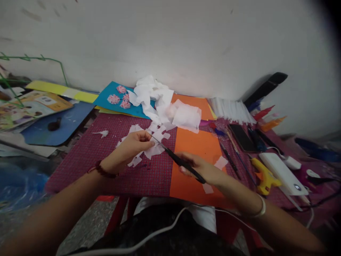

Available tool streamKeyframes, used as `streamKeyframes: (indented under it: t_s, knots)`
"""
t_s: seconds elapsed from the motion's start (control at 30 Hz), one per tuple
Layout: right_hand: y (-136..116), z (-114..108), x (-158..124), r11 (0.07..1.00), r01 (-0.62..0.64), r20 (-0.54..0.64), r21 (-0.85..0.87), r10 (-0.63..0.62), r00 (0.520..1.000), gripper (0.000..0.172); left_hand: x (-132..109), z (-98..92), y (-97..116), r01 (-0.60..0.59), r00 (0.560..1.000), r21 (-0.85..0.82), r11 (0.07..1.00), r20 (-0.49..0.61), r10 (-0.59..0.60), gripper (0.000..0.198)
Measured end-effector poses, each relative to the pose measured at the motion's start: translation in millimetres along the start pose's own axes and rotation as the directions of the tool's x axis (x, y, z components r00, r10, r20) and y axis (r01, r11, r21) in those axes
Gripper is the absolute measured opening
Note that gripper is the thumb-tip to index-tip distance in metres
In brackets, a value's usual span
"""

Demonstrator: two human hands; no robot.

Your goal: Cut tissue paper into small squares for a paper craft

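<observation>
My right hand (195, 165) is wrapped round a pair of scissors (173, 155) with black handles, above the edge of an orange sheet (183, 181). The thin blades point up and left, and their tips reach the fingers of my left hand (140, 141). Those fingers are pinched together; whatever lies between them is too small to make out. Under and behind the left hand, cut white paper pieces (157, 149) are scattered over the checked tablecloth (106, 170). Two pale paper strips lie by my right wrist, one of them a small strip (221, 163).
At the back are crumpled white tissue (151, 92) and a blue sheet (106, 94) bearing pink flower shapes. To the right lie a black phone (242, 138), a yellow glue gun (263, 176), a white power strip (283, 174) and clear sticks (231, 109). A white cable crosses my lap.
</observation>
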State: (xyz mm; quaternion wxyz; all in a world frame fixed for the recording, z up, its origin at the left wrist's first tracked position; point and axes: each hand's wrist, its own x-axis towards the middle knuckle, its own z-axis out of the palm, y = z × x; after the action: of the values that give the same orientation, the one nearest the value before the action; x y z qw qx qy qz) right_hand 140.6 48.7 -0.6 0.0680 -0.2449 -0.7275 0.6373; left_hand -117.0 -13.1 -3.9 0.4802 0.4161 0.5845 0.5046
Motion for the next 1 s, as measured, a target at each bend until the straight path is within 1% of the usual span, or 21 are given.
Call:
streamKeyframes:
  t_s: [0.07, 0.13, 0.2, 0.27, 0.33, 0.47, 0.53, 0.63, 0.7, 0.77, 0.83, 0.87, 1.0]
  knots:
    - [-0.6, 0.7, 2.9, 0.999, -0.015, 0.003, 0.031, 0.015, 1.000, 0.068, 0.3, -3.4, 0.2, 0.007, 1.000, 0.014, 1.000, -0.014, -0.007, 0.021]
    - [1.4, 0.3, 4.6, 0.997, -0.035, 0.013, 0.072, 0.034, 0.999, 0.068, -1.2, -6.5, 0.8, 0.035, 0.999, -0.007, 0.999, -0.005, -0.035, 0.021]
    - [4.8, -0.8, 5.7, 0.992, -0.063, 0.022, 0.108, 0.061, 0.998, 0.067, -5.4, -10.3, -0.5, 0.111, 0.993, -0.072, 0.991, 0.057, -0.107, 0.022]
    - [8.2, -1.9, 6.9, 0.989, -0.081, 0.015, 0.126, 0.080, 0.997, 0.064, -12.1, -14.5, -5.0, 0.210, 0.972, -0.133, 0.969, 0.131, -0.193, 0.025]
    - [11.2, -2.5, 8.6, 0.988, -0.087, 0.006, 0.125, 0.087, 0.996, 0.062, -19.8, -18.7, -11.8, 0.265, 0.959, -0.167, 0.950, 0.147, -0.242, 0.027]
    - [14.9, -2.4, 13.7, 0.982, -0.117, 0.029, 0.147, 0.114, 0.993, 0.067, -30.8, -25.3, -22.1, 0.235, 0.972, -0.226, 0.945, 0.040, -0.232, 0.032]
    - [14.2, -3.4, 15.4, 0.986, -0.091, 0.055, 0.138, 0.084, 0.995, 0.071, -31.9, -28.4, -22.5, 0.209, 0.976, -0.234, 0.950, -0.012, -0.217, 0.033]
    - [7.9, -7.6, 14.8, 0.999, -0.014, 0.120, 0.035, 0.010, 0.993, 0.070, -29.4, -33.1, -19.0, 0.167, 0.978, -0.242, 0.956, -0.080, -0.191, 0.033]
    - [1.9, -11.2, 12.9, 1.000, 0.005, 0.171, -0.023, 0.000, 0.985, 0.072, -26.7, -35.8, -16.4, 0.132, 0.978, -0.258, 0.957, -0.124, -0.169, 0.032]
    - [-2.7, -13.8, 11.4, 0.999, 0.000, 0.226, -0.042, 0.010, 0.974, 0.078, -24.4, -37.3, -15.1, 0.106, 0.975, -0.277, 0.955, -0.157, -0.154, 0.031]
    - [-4.2, -14.0, 11.4, 0.999, -0.002, 0.263, -0.036, 0.012, 0.965, 0.082, -22.9, -37.7, -15.8, 0.103, 0.975, -0.293, 0.950, -0.159, -0.154, 0.031]
    - [-3.7, -13.2, 12.1, 1.000, -0.009, 0.267, -0.025, 0.016, 0.963, 0.083, -22.4, -37.5, -16.8, 0.114, 0.976, -0.297, 0.948, -0.144, -0.163, 0.031]
    - [1.7, -6.9, 18.0, 0.995, -0.077, 0.235, 0.060, 0.061, 0.970, 0.087, -21.3, -36.1, -22.6, 0.213, 0.974, -0.260, 0.942, -0.025, -0.227, 0.030]
